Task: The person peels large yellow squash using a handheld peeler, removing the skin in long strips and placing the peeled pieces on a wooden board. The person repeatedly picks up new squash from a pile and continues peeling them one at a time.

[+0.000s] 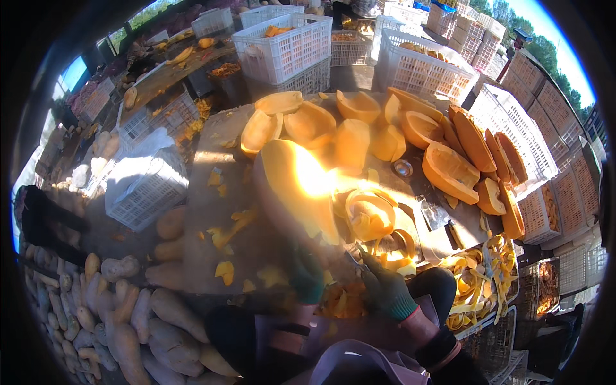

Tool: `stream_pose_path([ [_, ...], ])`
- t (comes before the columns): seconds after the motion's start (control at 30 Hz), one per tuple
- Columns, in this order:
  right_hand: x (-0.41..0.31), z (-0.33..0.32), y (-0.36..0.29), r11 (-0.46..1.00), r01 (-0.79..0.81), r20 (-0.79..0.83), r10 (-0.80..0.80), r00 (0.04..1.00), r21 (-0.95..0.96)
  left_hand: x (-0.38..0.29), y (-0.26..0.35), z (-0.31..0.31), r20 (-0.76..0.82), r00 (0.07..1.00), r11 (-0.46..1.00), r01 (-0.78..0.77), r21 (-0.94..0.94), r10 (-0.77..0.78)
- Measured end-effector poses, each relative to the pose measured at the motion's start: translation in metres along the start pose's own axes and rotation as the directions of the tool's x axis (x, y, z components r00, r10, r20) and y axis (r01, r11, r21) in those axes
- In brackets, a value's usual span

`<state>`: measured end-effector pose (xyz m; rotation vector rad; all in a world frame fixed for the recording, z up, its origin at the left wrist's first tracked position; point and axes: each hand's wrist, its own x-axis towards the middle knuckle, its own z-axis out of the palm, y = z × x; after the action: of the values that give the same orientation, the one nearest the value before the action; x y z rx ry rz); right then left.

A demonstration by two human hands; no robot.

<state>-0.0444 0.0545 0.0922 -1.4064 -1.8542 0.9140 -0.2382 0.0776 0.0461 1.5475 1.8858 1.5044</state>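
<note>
A large, long squash (279,192) stands tilted in front of me, blurred and glaring in the sun. Its right side is bare yellow flesh; skin covers the left. My left hand (306,272), in a green-cuffed work glove, grips its lower end. In my right hand (387,284), also gloved, is a bladed hand tool (353,260), close to the squash's lower right edge. Curled peelings (399,240) and a rounded piece of yellow squash (370,214) lie just beyond that hand. Glare and blur hide the tool's exact type and my left fingers.
Hollowed squash pieces (450,171) ring the table's (211,185) far and right sides, around a small metal bowl (402,168). A knife (454,234) lies at right, above a crate of peelings (481,284). Whole squashes (125,346) are heaped left; white crates (284,53) stand behind.
</note>
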Motion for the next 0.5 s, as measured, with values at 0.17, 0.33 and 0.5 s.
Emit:
stream_pose_path([
  [0.17,0.065,0.000,0.037,0.998,0.003,-0.028,-0.005,1.000,-0.062,0.062,-0.004,-0.007,-0.024,0.984,0.980,-0.172,0.099,0.176],
  [0.33,0.106,0.037,0.134,0.927,0.347,-0.166,-0.367,0.915,-0.139,0.099,-0.009,0.002,0.188,0.981,0.983,-0.071,0.170,0.038],
  [0.5,0.117,-0.037,0.028,0.782,-0.439,0.087,0.450,0.889,0.443,0.100,-0.019,-0.044,0.202,0.979,0.984,0.028,-0.174,0.008],
])
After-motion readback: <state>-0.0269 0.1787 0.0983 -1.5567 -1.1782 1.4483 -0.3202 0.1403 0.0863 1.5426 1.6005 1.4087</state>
